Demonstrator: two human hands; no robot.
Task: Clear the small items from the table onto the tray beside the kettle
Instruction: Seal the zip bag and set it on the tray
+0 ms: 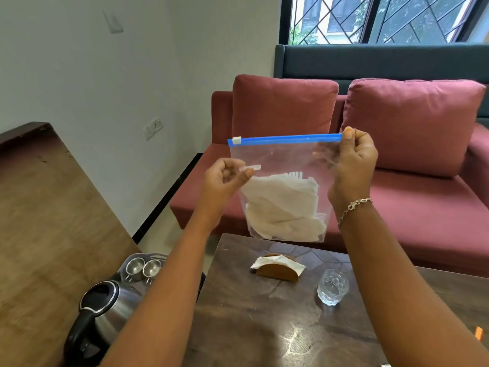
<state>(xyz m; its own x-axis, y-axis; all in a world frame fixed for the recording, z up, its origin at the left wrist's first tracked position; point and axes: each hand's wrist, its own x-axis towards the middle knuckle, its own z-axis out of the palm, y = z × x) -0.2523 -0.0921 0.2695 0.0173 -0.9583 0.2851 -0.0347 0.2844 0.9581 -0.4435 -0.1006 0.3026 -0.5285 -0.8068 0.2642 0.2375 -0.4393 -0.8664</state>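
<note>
A clear zip bag [284, 165] with a blue slider strip and white folded tissues inside hangs in the air above the dark table [264, 327]. My right hand [354, 160] pinches the right end of the blue strip. My left hand [225, 178] pinches the bag's left side just below the strip. On the table stand a wooden napkin holder [277, 271] with white napkins and a clear glass tumbler [332, 288]. At lower left a steel kettle [105, 311] stands beside a clear tray [129, 263] holding two small steel cups [144, 267].
A wooden counter [39, 221] runs along the left under the kettle and tray. A maroon sofa [397, 181] with two cushions stands right behind the table. A small orange object [479, 333] shows at the table's right edge.
</note>
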